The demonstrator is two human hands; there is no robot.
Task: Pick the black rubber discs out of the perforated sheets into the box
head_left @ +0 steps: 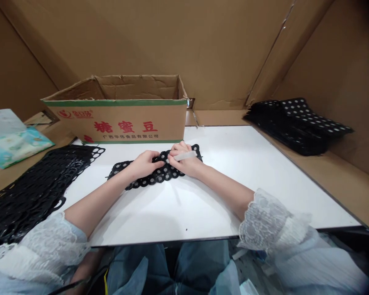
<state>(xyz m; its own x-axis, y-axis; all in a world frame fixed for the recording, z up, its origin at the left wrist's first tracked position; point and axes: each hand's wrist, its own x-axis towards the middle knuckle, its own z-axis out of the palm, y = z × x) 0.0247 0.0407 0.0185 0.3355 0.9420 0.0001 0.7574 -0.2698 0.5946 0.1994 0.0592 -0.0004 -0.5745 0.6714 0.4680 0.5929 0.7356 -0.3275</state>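
A black sheet of joined rings [159,174] with pale round discs in it lies on the white board [203,205]. My right hand [186,160] is closed round a whitish pen-like tool [185,155], its tip end pointing left over the sheet. On the sheet's middle rests my left hand [146,164], thumb and index finger bent toward the tool's tip. Its thumb and finger are a little apart, and the other fingers are partly hidden. Whether the tool's tip touches a disc is too small to tell.
An open cardboard box [117,121] stands behind the hands. Black ring sheets [33,184] are piled at the left, near a blue-green tissue pack [18,145]. Dotted black sheets [295,125] form a stack at the back right. Cardboard walls [215,53] surround the board.
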